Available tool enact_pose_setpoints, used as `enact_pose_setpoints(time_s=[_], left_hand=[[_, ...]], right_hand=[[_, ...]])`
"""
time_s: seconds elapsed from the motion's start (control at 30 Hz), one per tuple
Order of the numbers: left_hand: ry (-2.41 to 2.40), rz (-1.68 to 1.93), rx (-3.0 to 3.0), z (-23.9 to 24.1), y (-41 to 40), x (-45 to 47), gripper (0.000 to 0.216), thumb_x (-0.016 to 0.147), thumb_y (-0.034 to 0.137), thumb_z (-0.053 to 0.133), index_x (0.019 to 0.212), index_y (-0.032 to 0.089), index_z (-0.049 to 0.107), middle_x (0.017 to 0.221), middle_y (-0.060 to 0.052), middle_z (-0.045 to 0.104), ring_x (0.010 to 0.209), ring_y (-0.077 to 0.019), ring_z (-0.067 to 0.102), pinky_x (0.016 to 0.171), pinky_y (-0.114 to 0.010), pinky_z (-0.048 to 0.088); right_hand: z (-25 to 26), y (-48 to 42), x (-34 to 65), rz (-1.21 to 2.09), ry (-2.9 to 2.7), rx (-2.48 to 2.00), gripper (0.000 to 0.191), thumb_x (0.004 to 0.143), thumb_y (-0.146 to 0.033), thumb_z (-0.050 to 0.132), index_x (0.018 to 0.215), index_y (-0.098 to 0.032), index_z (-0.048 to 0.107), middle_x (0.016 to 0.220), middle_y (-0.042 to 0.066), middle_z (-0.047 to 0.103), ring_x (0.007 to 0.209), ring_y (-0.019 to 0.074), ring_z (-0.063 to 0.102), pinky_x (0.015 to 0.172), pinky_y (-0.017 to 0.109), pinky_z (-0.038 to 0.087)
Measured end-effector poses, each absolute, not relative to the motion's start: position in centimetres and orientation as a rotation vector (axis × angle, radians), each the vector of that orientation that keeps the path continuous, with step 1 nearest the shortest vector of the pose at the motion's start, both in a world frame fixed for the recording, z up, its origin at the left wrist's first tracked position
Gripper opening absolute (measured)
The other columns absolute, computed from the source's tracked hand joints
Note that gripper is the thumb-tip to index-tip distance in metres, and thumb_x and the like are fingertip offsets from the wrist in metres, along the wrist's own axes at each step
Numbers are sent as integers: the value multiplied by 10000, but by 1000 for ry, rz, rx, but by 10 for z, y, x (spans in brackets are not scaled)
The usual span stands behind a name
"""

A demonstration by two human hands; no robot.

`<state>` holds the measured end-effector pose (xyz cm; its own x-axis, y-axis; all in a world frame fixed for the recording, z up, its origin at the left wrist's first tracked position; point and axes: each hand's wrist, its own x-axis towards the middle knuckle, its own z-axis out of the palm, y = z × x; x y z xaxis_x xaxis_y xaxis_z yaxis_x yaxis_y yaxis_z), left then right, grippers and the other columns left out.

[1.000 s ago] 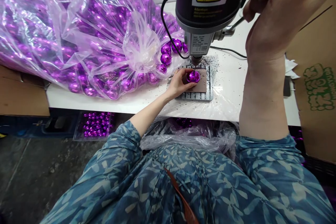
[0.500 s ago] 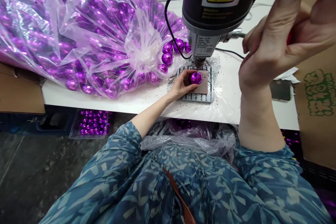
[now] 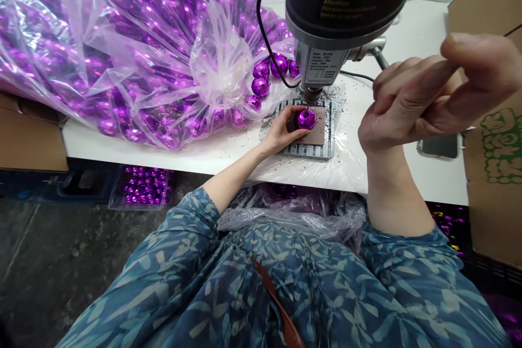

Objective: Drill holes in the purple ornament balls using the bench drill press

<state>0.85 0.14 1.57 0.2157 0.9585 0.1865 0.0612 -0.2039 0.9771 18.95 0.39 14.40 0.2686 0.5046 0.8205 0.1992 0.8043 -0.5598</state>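
Note:
A shiny purple faceted ball (image 3: 306, 119) rests on a brown board (image 3: 316, 137) over the slotted metal base (image 3: 329, 147) of a drill press (image 3: 338, 22). My left hand (image 3: 280, 131) pinches that ball from its left side, thumb in front and fingers behind. The drill chuck (image 3: 312, 94) is right above the ball, and its thin bit meets the ball's top. At the right, my right hand (image 3: 420, 95) is closed around the drill press lever (image 3: 380, 56); the fingers hide the lever's end.
A large clear plastic bag (image 3: 134, 54) of purple balls fills the left of the white table (image 3: 183, 166). Dark shavings lie around the base. A phone (image 3: 439, 147) and a cardboard box (image 3: 495, 174) are on the right. Below the table's left edge stands a tray of purple balls (image 3: 142, 187).
My right hand has come down and slightly left with the lever, which now slants downward. My left hand keeps the ball in place under the bit. The view has shifted slightly.

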Motion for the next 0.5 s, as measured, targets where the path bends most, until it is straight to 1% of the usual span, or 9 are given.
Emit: enact_pose_setpoints(time_s=[0.07, 0.13, 0.17, 0.23, 0.3, 0.33, 0.4, 0.43, 0.5], left_hand=[[1016, 1148, 1505, 16, 1, 9, 671, 765, 568, 920, 1283, 254, 632, 1353, -87, 668, 1365, -312, 631, 1303, -553, 406], [1008, 1155, 1505, 17, 0, 9, 663, 771, 557, 917, 1283, 250, 627, 1353, -86, 668, 1361, -306, 634, 1297, -544, 416], [1003, 1159, 1505, 17, 0, 9, 656, 775, 551, 914, 1281, 250, 625, 1350, -86, 669, 1357, -303, 635, 1293, -540, 420], [999, 1160, 1500, 18, 0, 9, 647, 777, 539, 913, 1278, 250, 622, 1340, -85, 672, 1354, -301, 635, 1288, -536, 426], [1000, 1157, 1493, 18, -1, 10, 640, 775, 523, 916, 1274, 252, 621, 1332, -84, 673, 1354, -302, 634, 1284, -532, 430], [998, 1158, 1491, 18, -1, 10, 632, 778, 513, 915, 1273, 253, 621, 1331, -85, 672, 1353, -301, 634, 1283, -531, 431], [985, 1169, 1493, 19, -2, 10, 611, 788, 487, 908, 1273, 253, 620, 1329, -89, 670, 1347, -301, 639, 1279, -533, 433], [978, 1176, 1497, 18, -2, 10, 599, 794, 474, 903, 1272, 252, 619, 1325, -90, 671, 1343, -301, 642, 1276, -535, 435], [973, 1183, 1497, 18, -1, 10, 582, 799, 452, 898, 1269, 252, 619, 1316, -90, 676, 1338, -302, 646, 1270, -541, 440]], right_hand=[[138, 11, 192, 216, -1314, -628, 537, 962, -596, 337, 1053, -74, 423, 1112, -72, 598, 585, -196, 364, 558, 48, 329], [133, 19, 193, 210, -1324, -619, 565, 975, -614, 270, 1018, -66, 400, 950, -69, 588, 546, -181, 329, 553, 47, 322], [130, 24, 195, 206, -1326, -619, 584, 980, -623, 224, 1002, -65, 392, 825, -61, 541, 523, -174, 296, 552, 41, 314], [119, 33, 199, 198, -1325, -638, 630, 978, -651, 143, 977, -71, 390, 612, -29, 346, 484, -156, 217, 555, 27, 299], [107, 39, 203, 210, -1325, -690, 700, 950, -715, 119, 950, -77, 407, 537, 8, 168, 476, -142, 169, 570, 19, 296], [102, 40, 205, 225, -1325, -721, 748, 920, -768, 135, 937, -78, 421, 529, 16, 135, 483, -139, 164, 577, 18, 298], [101, 35, 203, 267, -1332, -776, 840, 849, -867, 182, 918, -75, 452, 526, 15, 162, 503, -142, 183, 578, 18, 296], [107, 30, 200, 282, -1329, -796, 871, 825, -895, 200, 916, -71, 465, 538, 9, 219, 510, -147, 190, 567, 20, 283], [132, 16, 191, 297, -1309, -826, 868, 845, -878, 215, 944, -61, 491, 647, -10, 421, 516, -168, 207, 537, 28, 240]])
